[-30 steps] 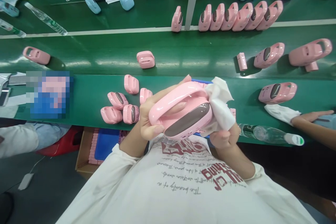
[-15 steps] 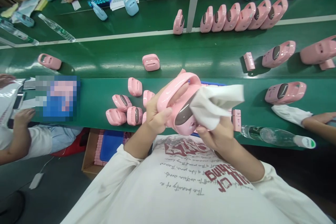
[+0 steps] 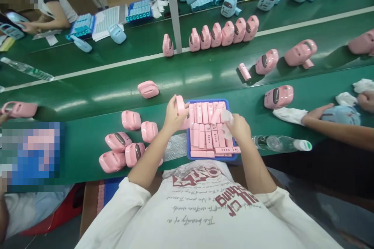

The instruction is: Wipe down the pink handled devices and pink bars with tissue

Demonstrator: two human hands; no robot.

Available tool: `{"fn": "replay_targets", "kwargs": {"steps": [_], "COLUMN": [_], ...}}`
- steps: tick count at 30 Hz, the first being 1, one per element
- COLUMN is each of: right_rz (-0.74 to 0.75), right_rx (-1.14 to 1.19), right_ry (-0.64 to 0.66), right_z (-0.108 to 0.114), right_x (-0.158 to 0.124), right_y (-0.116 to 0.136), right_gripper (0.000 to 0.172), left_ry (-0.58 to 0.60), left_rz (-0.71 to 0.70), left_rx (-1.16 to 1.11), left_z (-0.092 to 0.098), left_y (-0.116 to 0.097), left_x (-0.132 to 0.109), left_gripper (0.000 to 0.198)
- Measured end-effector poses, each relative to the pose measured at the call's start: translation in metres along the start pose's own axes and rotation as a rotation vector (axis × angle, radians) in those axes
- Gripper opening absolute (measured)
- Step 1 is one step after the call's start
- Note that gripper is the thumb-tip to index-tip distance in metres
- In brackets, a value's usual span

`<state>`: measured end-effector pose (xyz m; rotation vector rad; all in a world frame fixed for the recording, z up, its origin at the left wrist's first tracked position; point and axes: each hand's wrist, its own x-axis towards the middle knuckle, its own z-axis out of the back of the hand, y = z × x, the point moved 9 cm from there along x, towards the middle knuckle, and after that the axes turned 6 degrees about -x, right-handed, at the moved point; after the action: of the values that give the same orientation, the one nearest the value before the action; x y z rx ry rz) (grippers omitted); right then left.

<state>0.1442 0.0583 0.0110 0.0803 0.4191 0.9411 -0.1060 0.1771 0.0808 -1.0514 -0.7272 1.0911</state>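
My left hand (image 3: 173,118) is closed around a pink handled plastic device (image 3: 180,105), which it holds up at the left edge of a blue tray (image 3: 188,140). Pinched in my right hand (image 3: 241,129) is a white cloth (image 3: 226,116), over the tray's right side. Rows of small pink rectangular blocks (image 3: 201,136) fill the tray. One tilted pink block (image 3: 216,113) sits beside the cloth; whether my right fingers touch it I cannot tell. Several similar pink devices (image 3: 131,120) lie left of my left forearm, one partly hidden behind it.
Bubble wrap (image 3: 175,148) lies left of the tray, a plastic bottle (image 3: 280,143) right of it. Another person's sleeved arm (image 3: 292,116) reaches in from the right, near a pink device (image 3: 279,96). A row of pink devices (image 3: 216,35) stands beyond, by a grey post (image 3: 174,15).
My left hand has lowered the pink device to the left, away from the cloth. My right hand has moved over the tray, still with the cloth. The view has shifted, uncovering the tray.
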Motion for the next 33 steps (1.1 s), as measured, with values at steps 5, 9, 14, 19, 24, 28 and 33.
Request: {"fn": "replay_targets", "kwargs": {"steps": [5, 9, 14, 19, 24, 28, 33], "right_rz": [-0.329, -0.444, -0.491, -0.421, -0.082, 0.036, 0.075], "right_rx": [-0.081, -0.070, -0.078, -0.132, -0.045, 0.022, 0.169], "right_ry": [0.157, 0.236, 0.228, 0.130, 0.062, 0.117, 0.152], "right_z": [-0.027, -0.050, -0.044, 0.001, 0.017, -0.016, -0.051], "right_x": [0.014, 0.017, 0.024, 0.063, 0.150, 0.209, 0.241], "right_y": [-0.072, -0.091, -0.090, -0.065, 0.040, 0.124, 0.179], "right_gripper": [0.045, 0.043, 0.039, 0.044, 0.045, 0.038, 0.026], "left_ry": [0.058, 0.075, 0.002, 0.003, 0.160, 0.124, -0.100], "left_rz": [0.098, 0.243, 0.281, 0.282, 0.232, 0.144, 0.338], "left_rx": [0.359, 0.455, 0.440, 0.441, 0.475, 0.550, 0.812], "left_z": [-0.015, -0.029, -0.029, -0.025, -0.015, 0.032, 0.118], "left_y": [0.040, 0.076, 0.102, 0.117, 0.123, 0.114, 0.133], "left_x": [0.075, 0.141, 0.199, 0.215, 0.201, 0.179, 0.152], "left_gripper": [0.051, 0.056, 0.052, 0.050, 0.056, 0.058, 0.060]}}
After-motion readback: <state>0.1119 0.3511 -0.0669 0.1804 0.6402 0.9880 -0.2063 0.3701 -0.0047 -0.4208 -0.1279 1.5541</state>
